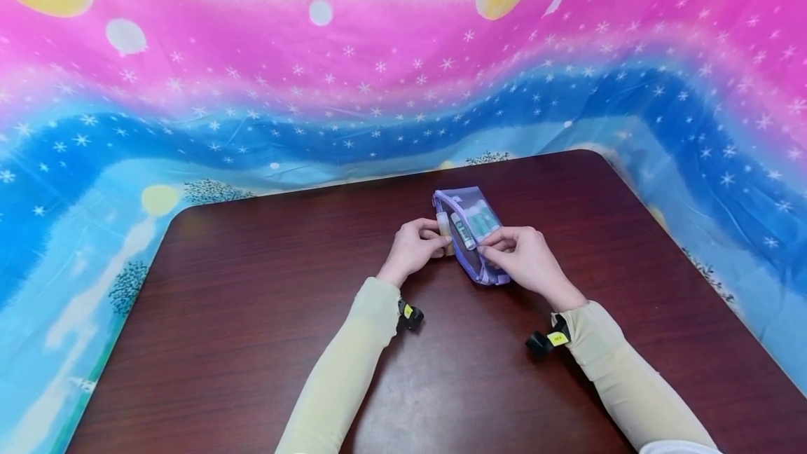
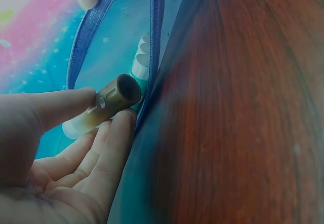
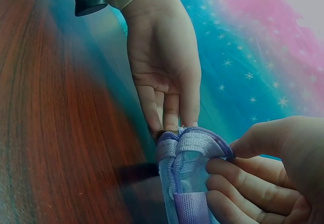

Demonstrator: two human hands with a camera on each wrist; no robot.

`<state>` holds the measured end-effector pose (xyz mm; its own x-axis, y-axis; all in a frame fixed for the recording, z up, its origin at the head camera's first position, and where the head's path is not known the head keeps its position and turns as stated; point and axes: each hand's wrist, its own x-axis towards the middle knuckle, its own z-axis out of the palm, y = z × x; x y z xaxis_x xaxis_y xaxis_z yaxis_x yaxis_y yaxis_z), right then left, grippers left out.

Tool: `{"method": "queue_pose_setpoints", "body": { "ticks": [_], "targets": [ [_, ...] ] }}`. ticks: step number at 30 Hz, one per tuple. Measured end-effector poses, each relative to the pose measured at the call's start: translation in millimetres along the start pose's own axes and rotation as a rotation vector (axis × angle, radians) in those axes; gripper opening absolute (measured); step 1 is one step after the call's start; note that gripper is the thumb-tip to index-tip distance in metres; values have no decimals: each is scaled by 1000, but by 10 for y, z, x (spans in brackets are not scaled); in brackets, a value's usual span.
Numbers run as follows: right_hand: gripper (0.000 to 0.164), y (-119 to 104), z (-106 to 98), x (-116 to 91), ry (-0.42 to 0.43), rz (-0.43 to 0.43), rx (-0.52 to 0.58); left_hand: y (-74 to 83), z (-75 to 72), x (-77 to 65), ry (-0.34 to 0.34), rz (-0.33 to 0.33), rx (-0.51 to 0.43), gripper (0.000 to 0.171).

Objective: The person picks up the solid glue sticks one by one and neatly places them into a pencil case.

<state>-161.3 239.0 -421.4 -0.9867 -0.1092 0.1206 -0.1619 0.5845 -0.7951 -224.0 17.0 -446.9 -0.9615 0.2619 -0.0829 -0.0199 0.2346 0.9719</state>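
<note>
A purple mesh zipper pouch (image 1: 457,196) lies on the table with its zipped mouth spread. My left hand (image 1: 411,249) pinches a small glue stick (image 2: 104,106) between thumb and fingers, right at the pouch's mouth. This stick has a brownish-gold end and a pale, see-through end. The right hand (image 1: 518,256) grips the near zipper edge (image 3: 223,145) of the pouch with thumb and fingers. Inside are several white-capped sticks with green labels; one labelled stick (image 1: 463,231) lies close to the opening, and white caps (image 2: 142,64) show in the left wrist view.
The dark reddish-brown wooden table (image 1: 265,314) stretches around the pouch. A pink and blue patterned cloth (image 1: 378,90) hangs behind and along the table's sides. Black straps with yellow tags (image 1: 557,339) sit at both wrists.
</note>
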Motion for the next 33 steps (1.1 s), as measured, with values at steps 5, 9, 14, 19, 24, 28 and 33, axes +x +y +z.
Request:
{"method": "queue_pose_setpoints", "body": {
  "ticks": [5,9,14,19,24,28,33],
  "targets": [
    [8,8,4,-2,2,-12,2,-8,25,21,18,-20,-22,33],
    [8,8,6,-6,3,-10,5,-6,34,30,20,-32,-36,34],
    [9,2,6,-6,4,-10,6,-6,44,38,19,-33,-48,34],
    [8,-4,3,-10,0,-7,4,-13,58,41,17,-39,-83,35],
    [9,-14,-2,-11,-3,-3,11,1,73,33,6,-44,-79,36],
    [8,-19,2,-12,2,-5,15,17,87,22,-14,-45,-86,36],
    [9,-11,27,-14,-6,-12,14,25,105,16,-29,-42,-91,36]
  ]
}}
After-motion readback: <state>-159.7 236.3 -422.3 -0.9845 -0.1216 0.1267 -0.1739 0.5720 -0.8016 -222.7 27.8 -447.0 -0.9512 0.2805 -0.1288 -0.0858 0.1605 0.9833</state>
